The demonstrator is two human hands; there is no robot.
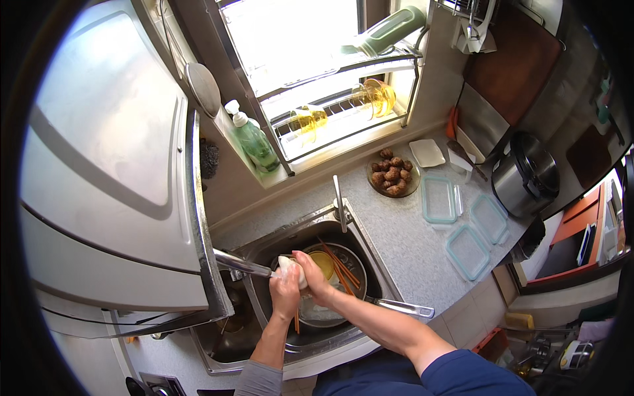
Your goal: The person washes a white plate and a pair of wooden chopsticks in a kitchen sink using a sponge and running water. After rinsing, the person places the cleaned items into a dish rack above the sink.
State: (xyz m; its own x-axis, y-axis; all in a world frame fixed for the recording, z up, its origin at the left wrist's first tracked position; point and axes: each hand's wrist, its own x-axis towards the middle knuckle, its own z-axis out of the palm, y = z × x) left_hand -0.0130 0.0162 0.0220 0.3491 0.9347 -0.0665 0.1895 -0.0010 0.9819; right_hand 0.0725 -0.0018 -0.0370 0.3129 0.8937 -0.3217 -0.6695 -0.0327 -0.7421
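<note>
Over the sink (pixel 381 270), my left hand (pixel 285 292) and my right hand (pixel 314 278) are pressed together around a crumpled white cloth (pixel 286 263). The metal faucet spout (pixel 242 261) comes in from the left and ends right at the cloth and my left hand. Below them, a pan (pixel 365 277) stands in the right basin, its metal handle (pixel 403 307) reaching over the sink's edge. Inside the pan are a yellow bowl (pixel 323 262) and several reddish-brown chopsticks (pixel 344 267). My hands and forearms hide part of the pan.
Right of the sink, the counter holds a glass bowl (pixel 413 185) of brown round tubers or fruit, a white dish (pixel 427 152), rectangular teal-edged lids (pixel 439 199) and a metal cooker (pixel 520 173). A thin upright tap (pixel 340 203) rises behind the basin. A large cabinet-like appliance (pixel 119 148) crowds the left.
</note>
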